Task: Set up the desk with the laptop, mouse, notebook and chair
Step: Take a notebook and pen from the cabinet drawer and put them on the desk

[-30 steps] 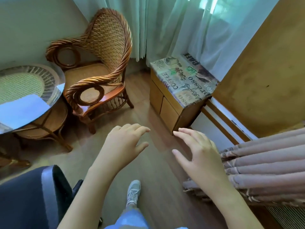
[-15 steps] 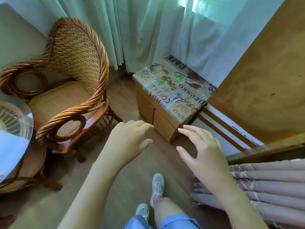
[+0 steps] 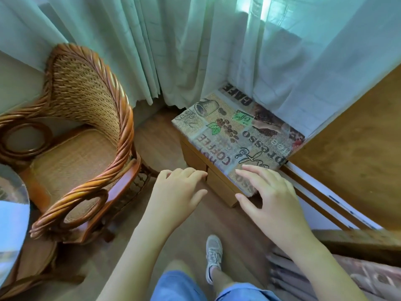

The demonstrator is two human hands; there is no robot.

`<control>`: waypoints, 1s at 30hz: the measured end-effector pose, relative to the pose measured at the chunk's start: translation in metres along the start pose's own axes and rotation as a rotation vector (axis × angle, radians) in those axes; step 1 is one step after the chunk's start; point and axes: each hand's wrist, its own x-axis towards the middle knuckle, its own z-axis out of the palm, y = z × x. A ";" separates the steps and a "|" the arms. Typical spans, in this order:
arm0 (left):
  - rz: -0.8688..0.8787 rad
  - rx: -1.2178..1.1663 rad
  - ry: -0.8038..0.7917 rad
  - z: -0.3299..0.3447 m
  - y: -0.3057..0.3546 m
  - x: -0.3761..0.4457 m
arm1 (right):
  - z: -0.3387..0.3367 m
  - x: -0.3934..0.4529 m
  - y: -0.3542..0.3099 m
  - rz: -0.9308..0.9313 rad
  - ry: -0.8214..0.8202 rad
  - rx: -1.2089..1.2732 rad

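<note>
A wicker armchair [image 3: 82,135] with twisted rattan arms stands on the left, its seat bare. My left hand [image 3: 175,192] hovers open over the wooden floor, just right of the chair's front arm. My right hand [image 3: 269,198] is open too, fingers spread above the near corner of a low wooden cabinet [image 3: 219,183] whose top carries a coffee-print cloth [image 3: 234,135]. Neither hand holds anything. No laptop, mouse or notebook is in sight.
Pale green curtains [image 3: 195,51] hang behind the chair and cabinet. A wooden panel [image 3: 355,153] rises on the right, with a striped fabric [image 3: 368,276] below it. A glass round table [image 3: 10,218] edge shows at the far left. My shoe [image 3: 213,253] is on the floor.
The view has moved forward and to the right, toward the low cabinet. Both hands stay open and now reach the cabinet's near corner. The dark chair back at lower left has left the view.
</note>
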 end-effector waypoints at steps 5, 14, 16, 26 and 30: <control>-0.042 -0.012 0.008 0.030 -0.026 0.044 | 0.019 0.039 0.007 0.042 -0.025 -0.020; 0.030 -0.255 -0.249 0.094 -0.083 0.136 | 0.074 0.111 0.006 0.232 0.018 -0.079; 0.087 -0.274 -0.325 0.111 -0.099 0.154 | 0.091 0.123 0.004 0.296 0.041 -0.092; -0.071 -0.643 -0.490 0.231 -0.156 0.192 | 0.198 0.170 0.026 0.321 -0.024 -0.174; -0.546 -1.206 -0.590 0.290 -0.165 0.191 | 0.244 0.175 0.056 0.283 -0.022 -0.246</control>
